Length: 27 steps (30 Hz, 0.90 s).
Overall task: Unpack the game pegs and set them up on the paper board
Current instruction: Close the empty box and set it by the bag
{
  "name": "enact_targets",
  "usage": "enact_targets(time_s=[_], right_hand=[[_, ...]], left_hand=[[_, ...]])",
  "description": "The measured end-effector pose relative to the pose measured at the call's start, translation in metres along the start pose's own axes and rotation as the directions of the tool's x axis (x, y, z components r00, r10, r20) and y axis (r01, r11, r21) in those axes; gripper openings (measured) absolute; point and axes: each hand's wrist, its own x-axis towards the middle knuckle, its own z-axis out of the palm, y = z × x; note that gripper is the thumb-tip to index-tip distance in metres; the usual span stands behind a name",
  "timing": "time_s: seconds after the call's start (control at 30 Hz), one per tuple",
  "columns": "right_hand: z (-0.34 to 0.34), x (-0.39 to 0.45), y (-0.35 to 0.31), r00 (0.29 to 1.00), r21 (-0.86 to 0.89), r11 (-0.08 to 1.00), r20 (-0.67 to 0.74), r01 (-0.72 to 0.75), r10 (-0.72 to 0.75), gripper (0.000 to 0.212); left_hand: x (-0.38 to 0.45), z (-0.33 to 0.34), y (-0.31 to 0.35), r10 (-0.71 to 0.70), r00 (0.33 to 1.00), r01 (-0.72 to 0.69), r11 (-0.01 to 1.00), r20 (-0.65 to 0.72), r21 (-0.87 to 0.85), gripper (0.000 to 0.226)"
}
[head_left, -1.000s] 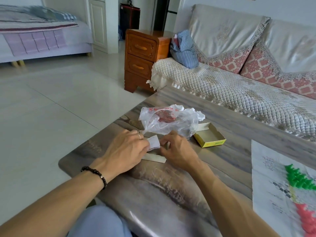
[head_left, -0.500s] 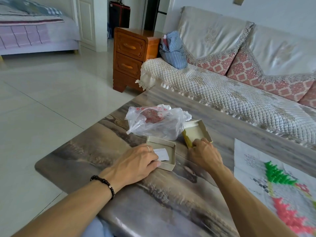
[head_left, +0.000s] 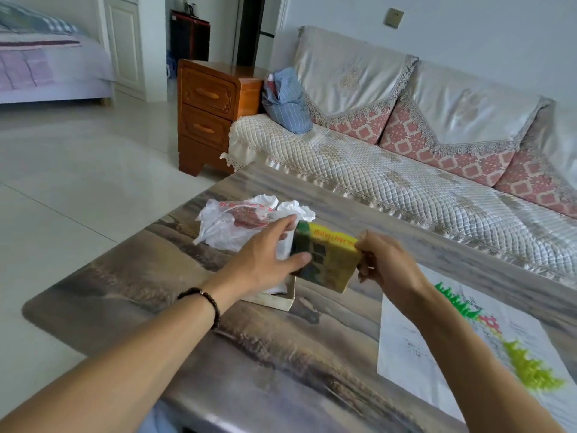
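Table [head_left: 249, 364] spreads under my hands, its near edge cut off below. Paper board [head_left: 415, 354] lies right of my right hand [head_left: 385, 265], running out of frame; green pegs [head_left: 459, 303] and yellow-green pegs [head_left: 530, 370] stand on it, blurred. Plastic bag [head_left: 231, 226] sits behind my left hand [head_left: 265, 260]. Both hands hold the yellow box lid [head_left: 324, 260] aloft: left thumb and fingers spread on its left end, right fingers pinching the right end. Box tray [head_left: 281, 300] below, mostly hidden.
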Motion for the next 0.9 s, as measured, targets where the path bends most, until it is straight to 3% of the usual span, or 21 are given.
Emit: enact_targets(time_s=[0.03, 0.1, 0.2, 0.3, 0.43, 0.57, 0.7, 0.9], right_hand=[[0.001, 0.000, -0.004, 0.998, 0.127, 0.990, 0.025, -0.067, 0.064, 0.025], [0.003, 0.001, -0.007, 0.989, 0.210, 0.968, 0.073, -0.138, 0.125, 0.024], [0.015, 0.001, 0.000, 0.984, 0.039, 0.997, 0.167, -0.070, 0.063, 0.014], [0.038, 0.005, 0.011, 0.982, -0.172, 0.985, 0.176, -0.030, 0.061, 0.011], [0.064, 0.020, 0.025, 0.972, -0.207, 0.974, 0.196, -0.090, 0.132, 0.021], [0.075, 0.035, 0.034, 0.972, -0.208, 0.972, 0.181, -0.109, 0.148, 0.024], [0.084, 0.045, 0.046, 0.966, -0.226, 0.959, 0.157, -0.168, 0.206, 0.026], [0.084, 0.049, 0.060, 0.982, -0.303, 0.950, 0.142, -0.076, 0.124, 0.030]], left_hand=[[0.003, -0.001, 0.007, -0.007, 1.000, 0.008, 0.997, 0.012, -0.076, 0.059], [0.004, -0.005, 0.017, -0.017, 1.000, 0.015, 0.989, -0.014, -0.147, 0.041], [0.001, -0.014, 0.012, -0.081, 0.993, 0.077, 0.996, -0.086, -0.050, 0.041], [-0.006, -0.020, -0.003, -0.151, 0.987, 0.157, 0.981, -0.058, 0.117, 0.051], [-0.005, -0.025, -0.024, -0.248, 0.968, 0.246, 0.941, -0.023, 0.233, 0.048], [0.009, -0.027, -0.038, -0.378, 0.926, 0.348, 0.870, 0.019, 0.349, 0.059], [0.018, -0.024, -0.051, -0.368, 0.930, 0.347, 0.876, 0.002, 0.336, 0.051], [0.022, -0.027, -0.056, -0.358, 0.932, 0.350, 0.840, -0.062, 0.414, 0.064]])
